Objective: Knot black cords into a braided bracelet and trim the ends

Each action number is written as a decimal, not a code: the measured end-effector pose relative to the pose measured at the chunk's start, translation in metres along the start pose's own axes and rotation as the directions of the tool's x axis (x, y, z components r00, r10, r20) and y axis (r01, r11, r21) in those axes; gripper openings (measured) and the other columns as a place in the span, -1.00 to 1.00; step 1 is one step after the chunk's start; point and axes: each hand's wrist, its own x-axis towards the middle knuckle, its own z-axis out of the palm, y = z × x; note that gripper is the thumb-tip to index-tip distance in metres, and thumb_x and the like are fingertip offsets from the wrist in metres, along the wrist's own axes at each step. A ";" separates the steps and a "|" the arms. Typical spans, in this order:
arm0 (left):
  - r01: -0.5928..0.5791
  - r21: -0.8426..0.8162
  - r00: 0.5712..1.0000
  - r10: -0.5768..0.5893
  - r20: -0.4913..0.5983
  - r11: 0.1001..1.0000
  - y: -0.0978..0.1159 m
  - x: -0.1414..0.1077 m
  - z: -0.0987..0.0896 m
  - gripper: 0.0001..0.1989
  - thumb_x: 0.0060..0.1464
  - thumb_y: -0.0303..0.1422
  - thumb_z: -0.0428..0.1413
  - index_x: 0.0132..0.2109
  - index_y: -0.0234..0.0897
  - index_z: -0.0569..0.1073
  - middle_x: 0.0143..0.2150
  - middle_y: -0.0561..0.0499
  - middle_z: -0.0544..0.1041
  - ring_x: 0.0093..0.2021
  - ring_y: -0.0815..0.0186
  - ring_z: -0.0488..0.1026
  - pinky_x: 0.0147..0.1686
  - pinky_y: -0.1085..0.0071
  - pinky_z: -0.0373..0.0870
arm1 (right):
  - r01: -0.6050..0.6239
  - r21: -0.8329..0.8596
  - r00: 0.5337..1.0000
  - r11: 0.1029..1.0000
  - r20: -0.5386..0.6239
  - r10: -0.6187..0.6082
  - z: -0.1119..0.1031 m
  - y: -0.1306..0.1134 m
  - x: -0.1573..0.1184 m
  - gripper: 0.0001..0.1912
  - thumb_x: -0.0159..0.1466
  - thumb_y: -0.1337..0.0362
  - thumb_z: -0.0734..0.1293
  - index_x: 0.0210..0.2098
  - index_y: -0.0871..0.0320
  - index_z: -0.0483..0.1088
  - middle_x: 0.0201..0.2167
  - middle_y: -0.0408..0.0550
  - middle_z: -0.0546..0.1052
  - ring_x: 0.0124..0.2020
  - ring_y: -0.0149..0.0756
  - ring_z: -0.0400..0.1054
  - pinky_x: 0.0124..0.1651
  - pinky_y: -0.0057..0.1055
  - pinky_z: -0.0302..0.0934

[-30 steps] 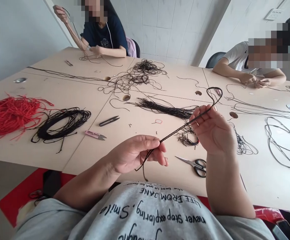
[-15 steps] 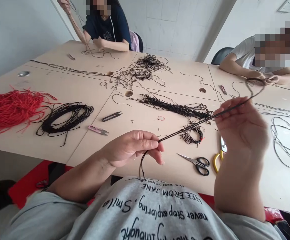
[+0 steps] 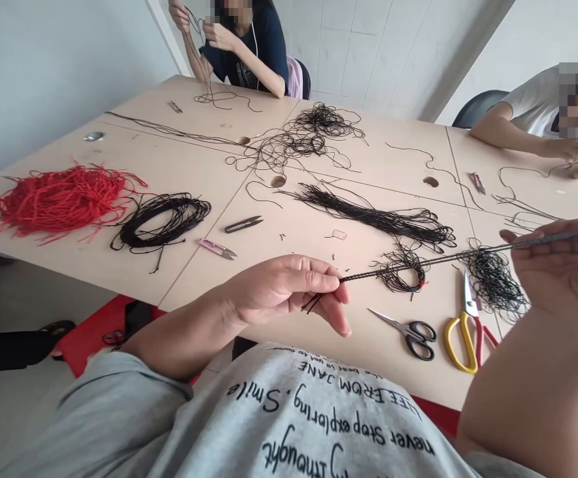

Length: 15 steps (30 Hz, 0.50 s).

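Observation:
My left hand (image 3: 303,285) pinches dark cords (image 3: 448,257) between thumb and fingers, with short cord ends sticking out below. The cords stretch taut to the right, across the palm of my right hand (image 3: 563,265), which is open with its fingers extended at the right edge. Beneath the cords lie a small black coil (image 3: 402,271) with a red tie and a loose black tangle (image 3: 495,279). Black-handled scissors (image 3: 413,332) and scissors with yellow and red handles (image 3: 463,328) rest near the table's front edge.
On the table (image 3: 179,166) are a red cord pile (image 3: 62,199), a black cord ring (image 3: 162,222), a black bundle (image 3: 373,216), black snips (image 3: 242,224), pink snips (image 3: 218,249) and tangled cord (image 3: 313,129). Two people sit across, hands on cords.
My right hand has moved right and lower, and a longer stretch of cord spans between my hands. The cord ends below my left hand are shorter. The view has shifted left.

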 end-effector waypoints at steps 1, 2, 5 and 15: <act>-0.001 0.008 1.000 0.001 -0.001 1.000 0.000 0.000 0.000 -0.78 0.21 -0.20 0.25 -0.28 -0.26 0.61 -0.39 -0.04 0.70 -0.26 0.22 0.66 -0.06 0.33 0.46 | 0.006 0.002 1.000 1.000 0.014 -0.006 -0.002 0.001 0.000 -0.30 0.50 0.47 0.01 -0.72 0.12 0.36 -0.70 -0.34 0.53 -0.66 -0.68 0.42 -0.51 -0.59 0.33; -0.002 0.018 1.000 0.003 -0.004 1.000 0.000 0.000 0.000 -0.78 0.21 -0.19 0.25 -0.27 -0.26 0.60 -0.39 -0.04 0.70 -0.26 0.22 0.66 -0.06 0.34 0.46 | 0.028 0.002 0.999 1.000 0.027 -0.028 -0.003 0.002 0.000 -0.33 0.48 0.49 0.04 -0.71 0.12 0.38 -0.70 -0.33 0.51 -0.65 -0.68 0.42 -0.50 -0.61 0.33; -0.009 0.155 0.999 0.014 -0.035 0.988 -0.001 -0.001 -0.005 -0.73 0.22 -0.13 0.22 -0.26 -0.25 0.58 -0.39 -0.05 0.70 -0.28 0.23 0.65 -0.11 0.33 0.48 | 0.060 0.007 0.992 0.998 0.115 -0.061 -0.008 0.004 0.005 -0.38 0.46 0.52 0.06 -0.66 0.12 0.42 -0.67 -0.29 0.51 -0.61 -0.66 0.44 -0.43 -0.63 0.38; 0.052 0.771 0.930 0.251 -0.269 0.635 -0.026 0.005 -0.026 -0.58 0.17 -0.12 0.28 0.11 -0.17 0.58 0.20 -0.18 0.58 0.24 0.03 0.49 0.10 0.21 0.49 | 0.165 -0.179 0.781 0.970 0.624 -0.018 -0.019 0.058 -0.057 -0.79 0.15 0.22 0.60 -0.43 0.15 0.54 -0.53 -0.12 0.58 -0.49 -0.40 0.48 -0.41 -0.49 0.44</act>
